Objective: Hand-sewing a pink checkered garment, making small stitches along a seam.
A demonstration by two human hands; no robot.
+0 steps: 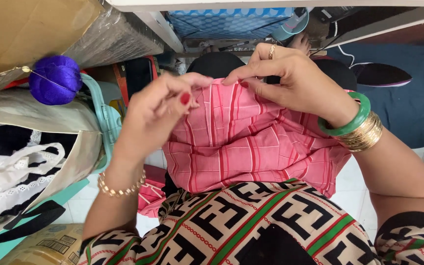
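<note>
We saw the pink cloth (241,142) in the middle of the frame, checked with darker red and pale stripes. It lay draped over the lap, hanging down toward the lower centre, its surface softly creased. Its upper edge was bunched and lifted at the upper centre of the frame. A smaller part of it showed lower left of centre, below the main spread.

The pink checked cloth (241,142) hides its own lower edge.
</note>
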